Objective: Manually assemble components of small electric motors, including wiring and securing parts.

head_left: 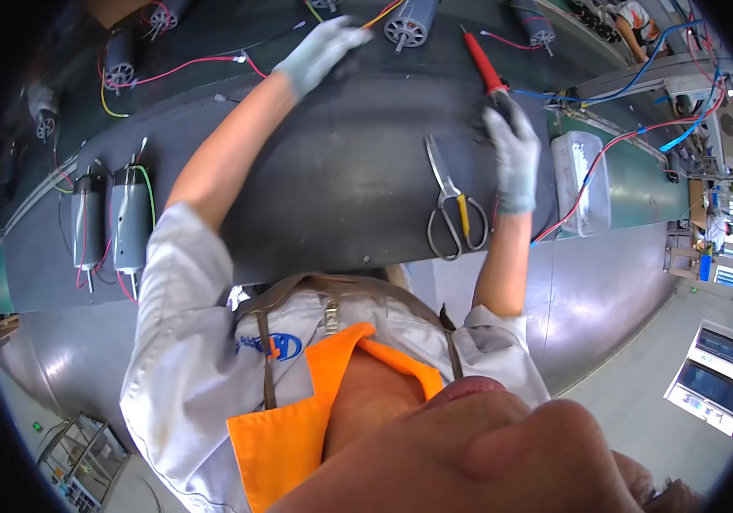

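My left hand [322,56], in a pale work glove, reaches to the far side of the bench. Its fingertips close on the yellow and red wires [382,14] of a grey cylindrical motor [410,24]. My gloved right hand [514,154] is at the rear end of a red probe-like tool [485,65], whose thin tip points away. The fingers there are blurred against dark parts, so whether they grip it cannot be told. Between my arms, nearer the right one, lie metal scissors [441,175] with their blades pointing away and a yellow piece by the handle.
Two motors [131,218] stand at the left of the dark bench [323,188]. More motors [119,60] with loose wires lie along the far side. Right of my hand is a clear plastic bin [580,184], with red and blue cables [631,134] crossing over it.
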Demonstrator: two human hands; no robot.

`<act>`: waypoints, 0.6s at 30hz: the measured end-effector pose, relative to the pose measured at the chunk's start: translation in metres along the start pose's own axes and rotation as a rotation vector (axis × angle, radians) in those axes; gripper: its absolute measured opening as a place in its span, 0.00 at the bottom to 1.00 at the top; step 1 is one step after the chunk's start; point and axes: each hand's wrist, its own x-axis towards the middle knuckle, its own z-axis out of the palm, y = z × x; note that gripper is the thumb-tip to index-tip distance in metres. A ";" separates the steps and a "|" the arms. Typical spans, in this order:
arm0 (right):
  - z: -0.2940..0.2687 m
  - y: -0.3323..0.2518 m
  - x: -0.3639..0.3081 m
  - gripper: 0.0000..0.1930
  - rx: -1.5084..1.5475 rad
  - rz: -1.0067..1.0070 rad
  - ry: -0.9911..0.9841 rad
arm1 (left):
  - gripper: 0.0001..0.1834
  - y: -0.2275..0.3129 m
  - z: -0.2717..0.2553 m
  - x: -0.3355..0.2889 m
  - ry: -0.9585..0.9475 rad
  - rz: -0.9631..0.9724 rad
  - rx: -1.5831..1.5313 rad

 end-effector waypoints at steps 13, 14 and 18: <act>-0.022 -0.063 0.019 0.07 -0.218 0.289 -0.236 | 0.18 -0.008 0.044 -0.206 -0.165 -0.430 -0.523; -0.001 -0.071 -0.004 0.08 -0.304 0.308 -0.298 | 0.18 -0.005 0.048 -0.204 -0.227 -0.431 -0.552; 0.030 -0.032 -0.063 0.12 0.042 0.531 -0.799 | 0.20 -0.011 0.043 -0.187 -0.346 -0.285 -0.515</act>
